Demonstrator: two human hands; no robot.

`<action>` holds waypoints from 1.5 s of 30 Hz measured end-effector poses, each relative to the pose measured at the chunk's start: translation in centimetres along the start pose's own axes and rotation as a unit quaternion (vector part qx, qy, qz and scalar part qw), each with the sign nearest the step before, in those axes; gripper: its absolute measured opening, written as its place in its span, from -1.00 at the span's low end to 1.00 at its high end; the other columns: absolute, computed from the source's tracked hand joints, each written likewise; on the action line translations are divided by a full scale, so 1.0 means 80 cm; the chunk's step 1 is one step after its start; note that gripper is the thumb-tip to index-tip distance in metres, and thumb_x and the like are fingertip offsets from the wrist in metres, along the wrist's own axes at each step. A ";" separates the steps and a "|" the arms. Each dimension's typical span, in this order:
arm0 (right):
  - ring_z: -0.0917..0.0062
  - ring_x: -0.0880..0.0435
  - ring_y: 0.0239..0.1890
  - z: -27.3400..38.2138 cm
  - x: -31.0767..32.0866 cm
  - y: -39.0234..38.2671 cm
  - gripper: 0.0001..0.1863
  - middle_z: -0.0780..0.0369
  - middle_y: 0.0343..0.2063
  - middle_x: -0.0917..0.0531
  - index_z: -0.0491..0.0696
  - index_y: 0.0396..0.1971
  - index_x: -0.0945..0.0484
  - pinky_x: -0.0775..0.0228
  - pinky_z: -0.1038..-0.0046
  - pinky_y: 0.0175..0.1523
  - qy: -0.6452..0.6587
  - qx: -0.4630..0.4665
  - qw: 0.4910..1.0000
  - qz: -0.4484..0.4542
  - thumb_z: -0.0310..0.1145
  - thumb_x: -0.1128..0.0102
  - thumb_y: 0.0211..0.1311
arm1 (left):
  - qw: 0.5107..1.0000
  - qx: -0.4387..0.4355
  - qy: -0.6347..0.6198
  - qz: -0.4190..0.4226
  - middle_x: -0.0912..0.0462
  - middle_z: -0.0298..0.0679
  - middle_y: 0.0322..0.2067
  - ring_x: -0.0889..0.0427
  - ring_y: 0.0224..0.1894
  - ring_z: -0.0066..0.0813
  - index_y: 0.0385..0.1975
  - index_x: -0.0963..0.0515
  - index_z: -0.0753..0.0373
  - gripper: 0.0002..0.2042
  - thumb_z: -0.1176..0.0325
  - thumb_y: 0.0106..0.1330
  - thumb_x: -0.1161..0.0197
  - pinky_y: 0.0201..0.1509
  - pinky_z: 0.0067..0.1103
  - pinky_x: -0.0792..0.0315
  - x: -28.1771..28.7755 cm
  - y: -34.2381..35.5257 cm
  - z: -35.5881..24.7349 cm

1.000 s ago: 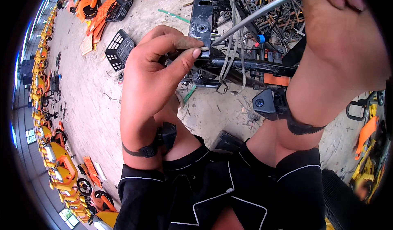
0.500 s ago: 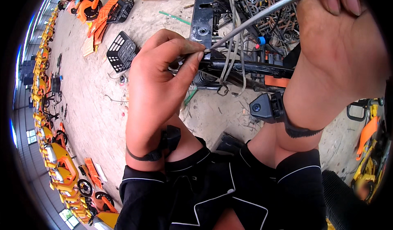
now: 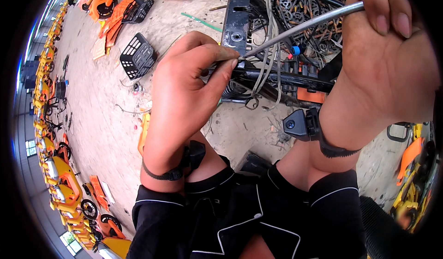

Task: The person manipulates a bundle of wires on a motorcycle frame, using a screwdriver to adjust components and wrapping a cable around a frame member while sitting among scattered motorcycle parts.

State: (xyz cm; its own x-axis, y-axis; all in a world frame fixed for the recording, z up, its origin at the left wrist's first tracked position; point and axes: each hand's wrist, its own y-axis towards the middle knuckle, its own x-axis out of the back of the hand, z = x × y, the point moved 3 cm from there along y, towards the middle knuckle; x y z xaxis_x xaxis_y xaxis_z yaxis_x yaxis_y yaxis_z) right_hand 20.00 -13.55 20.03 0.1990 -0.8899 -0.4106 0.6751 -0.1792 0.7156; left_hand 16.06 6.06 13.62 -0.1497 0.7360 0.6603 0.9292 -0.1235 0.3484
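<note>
My right hand [image 3: 387, 60] is curled round the upper end of a slim grey metal rod [image 3: 300, 27]; whatever handle it has is hidden in the palm. The rod slants down to the left, and its thin tip meets a corner of a black metal frame [image 3: 237, 14]. Right at that tip, my left hand [image 3: 189, 74] has thumb and forefinger pinched together. What lies between those fingertips is too small to make out. Loose grey cables [image 3: 272, 42] hang over the frame behind the rod.
A pile of metal scrap [image 3: 304, 10] lies beyond the frame. On the floor to the left are a black plastic basket [image 3: 138, 56] and orange panels [image 3: 113, 23]. Yellow-orange vehicles [image 3: 67, 185] line the far left. More yellow and orange parts [image 3: 410, 162] stand at the right.
Both hands, the rod and the frame sit slightly further right and lower in the picture. The rod's tip stays at the same frame corner, and both grips look unchanged.
</note>
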 end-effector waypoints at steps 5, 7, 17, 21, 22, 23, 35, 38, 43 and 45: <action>0.69 -0.16 -0.61 -0.001 0.002 0.004 -0.66 0.35 -0.60 -0.28 -0.16 -0.17 -0.26 -0.04 0.62 -0.53 0.001 0.001 1.000 -0.002 -0.12 0.15 0.45 | 1.000 -0.021 0.010 0.000 -0.54 -0.27 -0.42 -0.53 -0.37 -0.53 -0.33 -0.66 0.31 -0.87 0.58 0.11 -0.31 -0.29 -0.65 -0.40 0.000 0.001 0.002; 0.69 -0.16 -0.61 -0.002 0.001 0.004 -0.66 0.35 -0.60 -0.28 -0.15 -0.17 -0.26 -0.03 0.62 -0.53 0.002 -0.001 1.000 -0.002 -0.12 0.15 0.45 | 1.000 -0.026 0.011 -0.001 -0.55 -0.26 -0.42 -0.55 -0.37 -0.49 -0.34 -0.66 0.31 -0.87 0.58 0.10 -0.31 -0.28 -0.63 -0.42 0.000 0.001 0.002; 0.69 -0.16 -0.62 -0.002 -0.003 0.007 -0.66 0.36 -0.61 -0.27 -0.15 -0.19 -0.27 -0.03 0.62 -0.54 -0.006 -0.002 1.000 -0.008 -0.12 0.15 0.45 | 0.999 -0.032 0.002 -0.001 -0.57 -0.22 -0.44 -0.57 -0.40 -0.43 -0.36 -0.66 0.32 -0.86 0.59 0.06 -0.31 -0.31 -0.60 -0.44 0.003 0.003 0.002; 0.70 -0.15 -0.63 -0.003 -0.003 0.007 -0.66 0.36 -0.61 -0.27 -0.14 -0.20 -0.27 -0.03 0.62 -0.55 -0.008 -0.002 1.000 -0.009 -0.12 0.15 0.45 | 1.000 -0.029 0.007 0.005 -0.57 -0.22 -0.44 -0.57 -0.39 -0.42 -0.36 -0.66 0.33 -0.86 0.59 0.06 -0.30 -0.30 -0.60 -0.44 0.002 0.003 0.004; 0.70 -0.15 -0.63 -0.003 -0.003 0.007 -0.66 0.36 -0.61 -0.27 -0.14 -0.20 -0.27 -0.03 0.62 -0.55 -0.008 -0.002 1.000 -0.009 -0.12 0.15 0.45 | 1.000 -0.030 0.003 0.005 -0.57 -0.22 -0.43 -0.57 -0.39 -0.42 -0.36 -0.65 0.33 -0.86 0.59 0.06 -0.30 -0.29 -0.60 -0.44 0.002 0.003 0.004; 0.70 -0.15 -0.63 -0.002 -0.003 0.006 -0.67 0.36 -0.62 -0.27 -0.14 -0.21 -0.27 -0.03 0.62 -0.55 -0.007 -0.002 1.000 -0.010 -0.12 0.15 0.45 | 0.999 -0.031 -0.001 0.006 -0.57 -0.22 -0.43 -0.57 -0.39 -0.42 -0.36 -0.65 0.33 -0.86 0.59 0.06 -0.29 -0.29 -0.60 -0.44 0.002 0.002 0.005; 0.70 -0.15 -0.64 0.008 -0.007 0.001 -0.67 0.37 -0.63 -0.27 -0.13 -0.23 -0.28 -0.02 0.62 -0.56 -0.018 0.006 1.000 -0.002 -0.11 0.14 0.45 | 0.994 -0.106 0.029 -0.002 -0.55 -0.17 -0.43 -0.57 -0.35 -0.20 -0.40 -0.59 0.33 -0.89 0.57 0.06 -0.26 -0.27 -0.50 -0.45 0.003 0.003 0.004; 0.70 -0.15 -0.65 0.007 -0.006 0.004 -0.67 0.37 -0.63 -0.27 -0.13 -0.24 -0.28 -0.02 0.62 -0.56 -0.019 0.006 1.000 0.000 -0.11 0.14 0.45 | 0.995 -0.097 0.022 0.008 -0.55 -0.18 -0.43 -0.58 -0.38 -0.26 -0.38 -0.59 0.35 -0.88 0.60 0.05 -0.26 -0.31 -0.54 -0.45 0.003 0.005 0.004; 0.70 -0.15 -0.65 0.004 -0.009 0.010 -0.67 0.37 -0.63 -0.27 -0.12 -0.25 -0.28 -0.02 0.62 -0.57 -0.019 0.007 1.000 0.001 -0.11 0.14 0.45 | 0.995 -0.096 0.014 0.009 -0.56 -0.19 -0.44 -0.58 -0.42 -0.28 -0.38 -0.60 0.35 -0.88 0.60 0.06 -0.26 -0.34 -0.56 -0.45 0.003 0.005 0.005; 0.70 -0.15 -0.65 0.001 -0.009 0.011 -0.67 0.37 -0.63 -0.27 -0.12 -0.25 -0.28 -0.02 0.62 -0.57 -0.019 0.006 1.000 -0.001 -0.11 0.14 0.45 | 0.996 -0.083 0.007 0.016 -0.56 -0.19 -0.44 -0.58 -0.42 -0.29 -0.38 -0.60 0.35 -0.88 0.60 0.06 -0.25 -0.35 -0.56 -0.45 0.004 0.005 0.004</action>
State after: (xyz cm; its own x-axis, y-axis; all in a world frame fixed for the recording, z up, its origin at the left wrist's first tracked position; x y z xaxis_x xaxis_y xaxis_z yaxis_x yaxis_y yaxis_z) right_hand 20.40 -13.11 21.04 0.1710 -0.9048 -0.3900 0.6672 -0.1849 0.7216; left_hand 16.49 6.45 13.75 -0.1263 0.7212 0.6811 0.8650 -0.2561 0.4315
